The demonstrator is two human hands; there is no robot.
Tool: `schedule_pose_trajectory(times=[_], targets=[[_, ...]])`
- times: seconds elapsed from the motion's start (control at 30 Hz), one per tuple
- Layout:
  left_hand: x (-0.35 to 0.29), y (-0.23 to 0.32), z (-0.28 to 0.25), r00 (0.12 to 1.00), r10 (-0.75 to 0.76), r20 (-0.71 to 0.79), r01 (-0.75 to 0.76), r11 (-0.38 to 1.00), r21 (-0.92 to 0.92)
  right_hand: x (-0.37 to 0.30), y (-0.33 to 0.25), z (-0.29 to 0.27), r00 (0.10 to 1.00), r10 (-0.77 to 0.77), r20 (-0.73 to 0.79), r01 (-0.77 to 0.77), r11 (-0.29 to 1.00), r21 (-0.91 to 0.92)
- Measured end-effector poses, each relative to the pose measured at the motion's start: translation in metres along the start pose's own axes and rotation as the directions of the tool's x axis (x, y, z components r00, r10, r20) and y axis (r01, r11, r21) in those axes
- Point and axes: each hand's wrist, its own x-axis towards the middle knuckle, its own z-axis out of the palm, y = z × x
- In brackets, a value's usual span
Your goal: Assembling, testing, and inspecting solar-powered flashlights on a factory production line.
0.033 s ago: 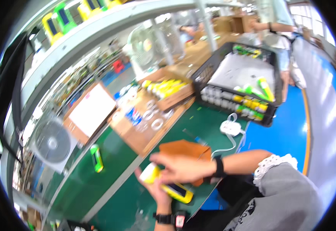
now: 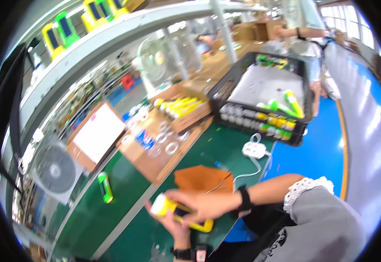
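Observation:
Over the green work table point(image 2: 129, 238) my left hand point(image 2: 169, 223) cradles a yellow flashlight point(image 2: 204, 225) from below. The flashlight has a white head and a dark flat panel along its body. My right hand point(image 2: 214, 204) lies over it from the right, its fingers closed on the body and hiding part of the panel. Just beyond my right hand is an orange-brown open box point(image 2: 199, 177), with a thin tool or wire at its edge, too blurred to name. Farther left on the table lies a green flashlight point(image 2: 105, 188).
A black crate point(image 2: 260, 131) holding green and yellow flashlights stands at the far right. Left of it is a cardboard box point(image 2: 192, 124) of yellow pieces. A white power strip point(image 2: 254, 149) trails its cord. Fans point(image 2: 55, 169) and a shelf point(image 2: 125, 28) border the left; a person stands beyond the crate.
The flashlight is still in both hands, and my right hand has slid along its body away from the white head. The whole view has shifted slightly.

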Motion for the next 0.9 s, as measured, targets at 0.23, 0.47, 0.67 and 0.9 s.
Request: schedule_pose_trajectory(times=[0.23, 0.47, 0.67, 0.9], targets=[[-0.001, 0.0, -0.006, 0.967, -0.246, -0.069, 0.225, 0.949, -0.221, -0.062, -0.027, -0.006, 0.986, 0.126, 0.111, -0.078, 0.93, -0.359], [-0.01, 0.001, 0.017, 0.904, -0.231, 0.361, 0.233, 0.972, 0.036, -0.115, -0.078, -0.081, 0.989, 0.078, 0.123, 0.024, 0.742, -0.67], [0.005, -0.007, 0.003, 0.953, -0.304, -0.012, 0.301, 0.936, 0.18, -0.159, -0.102, -0.185, 0.797, 0.039, -0.602, -0.575, 0.35, -0.739], [0.003, -0.016, -0.011, 0.942, -0.311, -0.122, 0.334, 0.897, 0.289, -0.215, -0.065, -0.281, 0.678, 0.27, -0.684, -0.735, 0.283, -0.616]])
